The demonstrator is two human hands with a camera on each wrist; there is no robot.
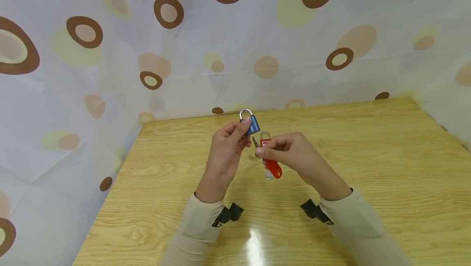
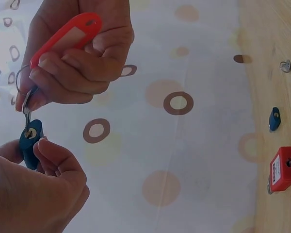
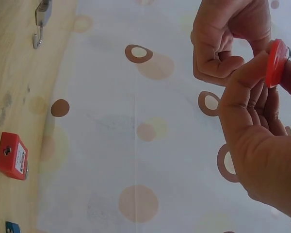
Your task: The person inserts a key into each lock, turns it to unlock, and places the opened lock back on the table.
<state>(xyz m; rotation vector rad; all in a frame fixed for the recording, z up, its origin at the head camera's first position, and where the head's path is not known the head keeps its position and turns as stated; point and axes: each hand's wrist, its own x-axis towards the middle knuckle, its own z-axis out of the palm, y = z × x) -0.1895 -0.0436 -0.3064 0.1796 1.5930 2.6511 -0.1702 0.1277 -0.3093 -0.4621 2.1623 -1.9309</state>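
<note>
My left hand (image 1: 228, 147) holds a blue padlock (image 1: 254, 125) by its body, its silver shackle pointing up and away. In the left wrist view the brass keyhole of this padlock (image 2: 26, 141) faces the other hand. My right hand (image 1: 290, 151) pinches a silver key (image 1: 256, 142) between thumb and fingers. The key (image 2: 27, 116) hangs on a ring with a red key tag (image 1: 273, 168). Its tip is right at the keyhole; whether it is inside I cannot tell. In the right wrist view the red tag (image 3: 278, 63) hides the key.
A red padlock (image 2: 283, 169) lies on the wooden table (image 1: 368, 167), with a smaller blue padlock (image 2: 274, 119) near it. A small silver ring-like item (image 2: 285, 66) lies farther along. The right wrist view also shows a silver padlock (image 3: 42, 13). A patterned cloth (image 1: 121, 61) hangs behind.
</note>
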